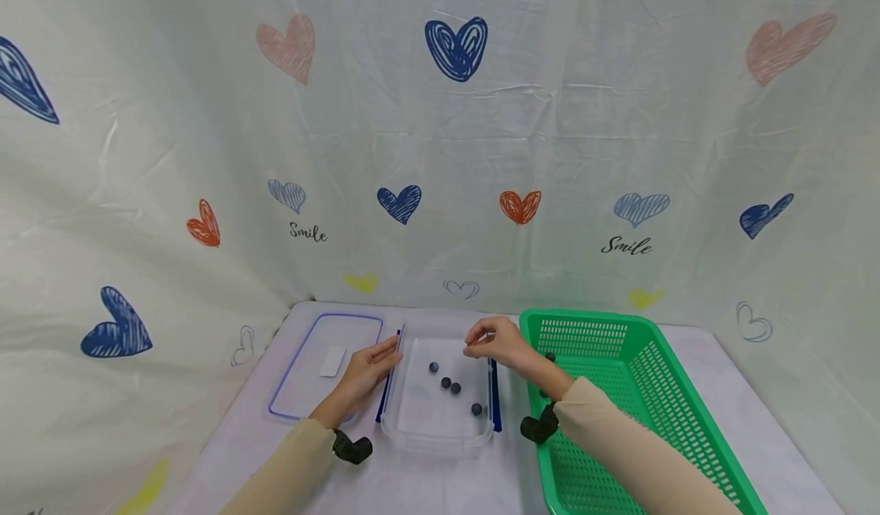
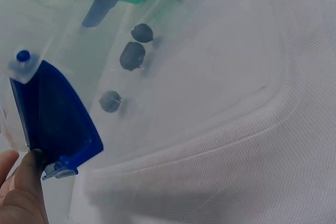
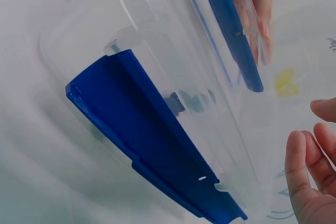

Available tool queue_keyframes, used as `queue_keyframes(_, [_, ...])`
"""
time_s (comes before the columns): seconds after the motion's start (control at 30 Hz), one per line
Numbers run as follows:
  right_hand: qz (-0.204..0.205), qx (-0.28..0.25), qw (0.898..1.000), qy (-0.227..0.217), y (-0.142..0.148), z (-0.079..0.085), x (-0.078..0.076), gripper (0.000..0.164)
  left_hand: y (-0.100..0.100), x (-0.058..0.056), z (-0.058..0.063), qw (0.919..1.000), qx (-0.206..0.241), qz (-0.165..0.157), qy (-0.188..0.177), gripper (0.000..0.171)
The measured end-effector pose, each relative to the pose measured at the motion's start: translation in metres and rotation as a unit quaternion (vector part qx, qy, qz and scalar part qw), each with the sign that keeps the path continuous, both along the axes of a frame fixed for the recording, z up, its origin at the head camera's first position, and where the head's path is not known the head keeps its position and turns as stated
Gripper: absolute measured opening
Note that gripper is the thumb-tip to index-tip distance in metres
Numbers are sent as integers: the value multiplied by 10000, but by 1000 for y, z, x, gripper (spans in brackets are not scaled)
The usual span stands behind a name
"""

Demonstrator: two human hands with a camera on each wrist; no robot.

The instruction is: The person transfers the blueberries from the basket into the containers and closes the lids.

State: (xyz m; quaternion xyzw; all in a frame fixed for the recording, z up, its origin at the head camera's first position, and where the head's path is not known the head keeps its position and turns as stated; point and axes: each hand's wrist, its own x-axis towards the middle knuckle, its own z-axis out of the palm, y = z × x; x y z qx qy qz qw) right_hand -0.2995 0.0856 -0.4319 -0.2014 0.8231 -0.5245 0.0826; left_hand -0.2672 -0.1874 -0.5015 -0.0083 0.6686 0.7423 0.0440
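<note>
A clear plastic container [image 1: 436, 431] with blue side latches stands on the table, and several blueberries [image 1: 456, 388] lie on its floor. My left hand [image 1: 367, 377] is at its left side with fingers extended along the wall. In the left wrist view, a fingertip touches the lower end of a dark blue latch [image 2: 60, 116] that hangs outward. Over the container's far right corner hovers my right hand [image 1: 498, 339], fingers bent loosely. The right wrist view shows its thumb and fingers [image 3: 296, 166] apart with nothing between them, beyond the right blue latch [image 3: 142, 129].
To the right stands a green plastic basket [image 1: 626, 377] with a few dark berries [image 1: 550, 357] by its left wall, partly behind my right forearm. A clear lid [image 1: 302, 381] with a blue rim lies left of the container. A heart-printed curtain [image 1: 467, 133] hangs behind the table.
</note>
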Motion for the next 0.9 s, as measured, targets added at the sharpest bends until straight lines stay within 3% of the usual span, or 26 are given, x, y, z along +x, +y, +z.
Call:
queue_keyframes(0.17, [-22,-144,9998,-135,5,6,0,16,-1,1,3,10000,-23,-65,-51,53])
queue_keyframes(0.33, [14,-265,9991,-338,12,26,10,17,1,10,19,9997,-34,-248,-72,52])
queue_keyframes(0.4, [-59,-281,9989,-375,16,27,8,16,1,11,21,9996,-63,-268,-72,52])
queue_keyframes(0.63, [-317,-477,9980,-267,33,15,-6,17,0,-2,2,9999,-103,-4,-6,53])
queue_keyframes(0.9, [-622,-540,9959,-374,57,20,-3,22,1,-2,-1,9998,-142,110,-35,52])
